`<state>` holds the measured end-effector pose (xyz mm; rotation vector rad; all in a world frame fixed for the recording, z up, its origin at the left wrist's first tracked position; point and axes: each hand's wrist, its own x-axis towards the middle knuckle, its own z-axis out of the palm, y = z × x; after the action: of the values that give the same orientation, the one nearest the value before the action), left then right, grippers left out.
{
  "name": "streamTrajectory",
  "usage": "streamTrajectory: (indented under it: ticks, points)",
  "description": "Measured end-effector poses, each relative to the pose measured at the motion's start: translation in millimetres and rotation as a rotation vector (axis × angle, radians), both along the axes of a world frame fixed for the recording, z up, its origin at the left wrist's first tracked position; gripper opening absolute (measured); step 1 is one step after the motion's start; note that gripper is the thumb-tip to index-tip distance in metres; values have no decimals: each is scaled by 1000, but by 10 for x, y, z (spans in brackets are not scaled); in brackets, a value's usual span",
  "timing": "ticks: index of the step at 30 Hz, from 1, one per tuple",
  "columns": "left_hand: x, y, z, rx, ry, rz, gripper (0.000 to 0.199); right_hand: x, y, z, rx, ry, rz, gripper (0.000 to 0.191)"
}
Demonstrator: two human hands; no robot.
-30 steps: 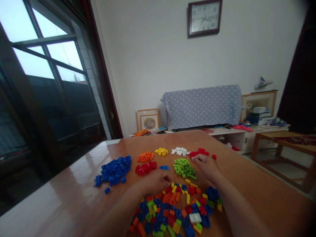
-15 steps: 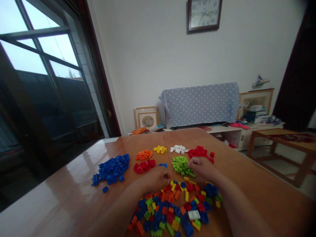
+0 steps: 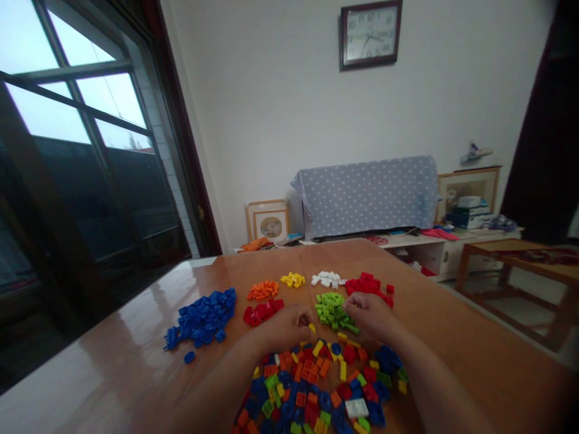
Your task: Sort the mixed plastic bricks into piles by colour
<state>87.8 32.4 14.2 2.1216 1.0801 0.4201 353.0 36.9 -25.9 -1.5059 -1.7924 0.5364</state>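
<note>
My left hand (image 3: pixel 294 322) is closed in a pinch just beyond the mixed toy bricks, with a small yellow brick (image 3: pixel 312 328) at its fingertips. My right hand (image 3: pixel 368 310) is closed too, thumb and fingers together, at the right edge of the lime green brick pile (image 3: pixel 332 310); anything inside it is hidden. Between my forearms spreads a mixed heap of building bricks (image 3: pixel 312 374) in red, orange, yellow, green, blue and white. A red brick pile (image 3: pixel 263 311) lies just left of my left hand. Another red pile (image 3: pixel 365 283) sits behind my right hand.
On the wooden table (image 3: pixel 136 374), a large blue pile (image 3: pixel 205 316) lies at left with one loose round blue piece (image 3: pixel 189 357) in front. Farther back are orange (image 3: pixel 263 289), yellow (image 3: pixel 293 279) and white (image 3: pixel 327 278) piles. A low wooden table (image 3: pixel 520 253) stands at right.
A yellow brick now shows at my left fingertips, and that hand covers the blue pieces visible behind it before. My right hand stays beside the green pile. The view has tilted up slightly.
</note>
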Motion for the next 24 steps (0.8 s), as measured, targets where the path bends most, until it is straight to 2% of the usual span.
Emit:
streamTrajectory:
  ticks: [5, 8, 13, 17, 21, 24]
  points:
    - [-101, 220, 56, -141, -244, 123, 26, -14, 5, 33, 52, -31, -36, 28]
    - [-125, 282, 64, -188, -336, 126, 27, -62, -35, 68, 61, -27, -56, 29]
    - [-102, 304, 73, -219, -372, 104, 30, -175, -137, 175, 78, -42, -22, 28]
    - [-147, 474, 109, -44, -264, 172, 29, -219, -193, 251, 83, -30, -17, 31]
    - [-246, 826, 144, 251, -16, 382, 20, -210, -196, 254, 124, 14, -48, 32]
    - [-270, 1080, 130, 317, 96, 443, 18, -189, -168, 224, 137, 50, -57, 32]
